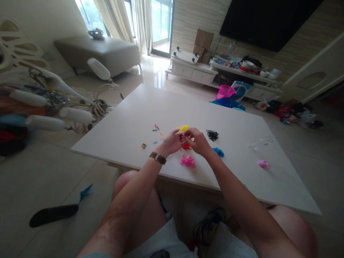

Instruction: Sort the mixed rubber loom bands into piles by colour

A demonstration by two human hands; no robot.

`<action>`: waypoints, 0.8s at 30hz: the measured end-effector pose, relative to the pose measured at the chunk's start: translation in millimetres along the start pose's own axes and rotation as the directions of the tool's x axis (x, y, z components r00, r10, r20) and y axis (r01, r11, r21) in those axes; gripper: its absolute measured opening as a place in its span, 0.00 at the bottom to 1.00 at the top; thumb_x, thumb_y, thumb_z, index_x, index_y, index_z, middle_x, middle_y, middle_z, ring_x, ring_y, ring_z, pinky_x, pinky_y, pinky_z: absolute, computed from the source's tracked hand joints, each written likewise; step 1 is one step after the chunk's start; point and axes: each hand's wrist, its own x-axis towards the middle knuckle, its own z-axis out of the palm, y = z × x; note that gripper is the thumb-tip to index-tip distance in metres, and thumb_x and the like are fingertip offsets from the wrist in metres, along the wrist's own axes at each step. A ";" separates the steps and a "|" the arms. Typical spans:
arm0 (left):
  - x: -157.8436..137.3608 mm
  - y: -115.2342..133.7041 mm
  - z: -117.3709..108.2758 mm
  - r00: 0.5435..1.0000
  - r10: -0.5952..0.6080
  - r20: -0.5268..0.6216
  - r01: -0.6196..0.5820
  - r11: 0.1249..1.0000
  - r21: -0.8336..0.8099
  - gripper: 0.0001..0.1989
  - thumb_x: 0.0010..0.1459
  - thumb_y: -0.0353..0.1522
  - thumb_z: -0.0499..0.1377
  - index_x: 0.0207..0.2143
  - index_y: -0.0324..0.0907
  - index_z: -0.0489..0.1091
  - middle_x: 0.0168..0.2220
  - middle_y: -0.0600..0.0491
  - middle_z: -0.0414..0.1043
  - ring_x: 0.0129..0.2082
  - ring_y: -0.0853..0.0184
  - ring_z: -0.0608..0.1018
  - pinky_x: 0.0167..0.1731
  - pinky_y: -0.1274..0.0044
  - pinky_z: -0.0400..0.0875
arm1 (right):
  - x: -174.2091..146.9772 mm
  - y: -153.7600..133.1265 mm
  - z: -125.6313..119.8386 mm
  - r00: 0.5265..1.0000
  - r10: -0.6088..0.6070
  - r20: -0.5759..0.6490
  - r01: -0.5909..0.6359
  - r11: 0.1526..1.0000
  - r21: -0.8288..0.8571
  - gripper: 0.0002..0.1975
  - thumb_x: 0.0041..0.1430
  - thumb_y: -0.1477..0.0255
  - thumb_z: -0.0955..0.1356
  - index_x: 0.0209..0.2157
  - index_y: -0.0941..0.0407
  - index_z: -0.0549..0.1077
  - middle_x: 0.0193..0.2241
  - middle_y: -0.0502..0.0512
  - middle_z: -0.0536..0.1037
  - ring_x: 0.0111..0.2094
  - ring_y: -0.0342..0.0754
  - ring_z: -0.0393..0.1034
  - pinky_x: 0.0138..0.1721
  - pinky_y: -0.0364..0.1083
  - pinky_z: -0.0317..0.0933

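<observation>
My left hand [173,142] is turned palm up over the table, with a brown-strapped watch at its wrist. Small black pieces [181,136] rest at its fingers, thumb above them. Meeting it from the right, my right hand [197,141] has its fingertips pinched together; what is between them is too small to make out. Beneath and around both hands lie piles of small thin pieces: a red pile [186,146] partly hidden by the hands, a yellow pile [184,128], a pink pile [187,161], a black pile [212,135] and a blue pile [219,152].
Several small coloured pieces [144,145] lie left of my hands on the white table [236,125]. A pink-purple object [263,164] and a clear container [262,142] are at the right. A lamp with white shades [76,114] stands close to the table's left side.
</observation>
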 end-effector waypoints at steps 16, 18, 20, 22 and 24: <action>3.2 -2.4 -3.2 0.999 -0.024 -0.030 0.022 0.998 -0.057 0.13 0.61 0.17 0.50 0.37 0.29 0.74 0.32 0.43 0.80 0.34 0.68 0.83 0.48 0.77 0.76 | -1.8 15.2 0.8 0.958 0.256 -0.125 -0.242 0.963 0.119 0.07 0.58 0.71 0.67 0.32 0.56 0.78 0.33 0.53 0.75 0.34 0.46 0.70 0.34 0.46 0.63; 3.1 -2.6 -2.3 0.999 -0.016 -0.041 0.015 1.000 -0.025 0.14 0.61 0.16 0.51 0.41 0.29 0.75 0.34 0.43 0.80 0.36 0.68 0.83 0.49 0.79 0.75 | -2.0 17.0 0.6 0.950 0.269 -0.160 -0.254 0.961 0.105 0.07 0.57 0.69 0.68 0.32 0.55 0.79 0.33 0.53 0.74 0.36 0.47 0.70 0.34 0.46 0.63; 3.1 -2.9 -2.1 0.999 -0.004 -0.054 0.005 1.000 0.010 0.15 0.60 0.16 0.52 0.43 0.29 0.75 0.36 0.43 0.81 0.38 0.68 0.83 0.48 0.80 0.75 | -2.4 19.1 0.6 0.944 0.278 -0.180 -0.263 0.959 0.102 0.07 0.57 0.69 0.68 0.32 0.55 0.79 0.34 0.53 0.73 0.37 0.47 0.70 0.34 0.46 0.63; 3.2 -3.3 -2.8 0.998 0.009 -0.067 -0.007 0.999 0.040 0.14 0.61 0.16 0.53 0.43 0.29 0.76 0.37 0.43 0.81 0.40 0.67 0.83 0.47 0.81 0.76 | -3.0 20.7 0.2 0.941 0.286 -0.179 -0.271 0.957 0.102 0.07 0.57 0.68 0.69 0.32 0.55 0.80 0.34 0.53 0.73 0.36 0.47 0.70 0.34 0.46 0.63; 3.5 -3.8 -3.9 0.997 0.024 -0.073 -0.019 0.998 0.063 0.13 0.61 0.16 0.54 0.42 0.29 0.76 0.38 0.42 0.81 0.41 0.67 0.83 0.47 0.81 0.76 | -4.0 21.4 -0.3 0.938 0.295 -0.183 -0.280 0.955 0.101 0.08 0.57 0.68 0.69 0.32 0.55 0.80 0.34 0.53 0.74 0.35 0.46 0.70 0.34 0.46 0.63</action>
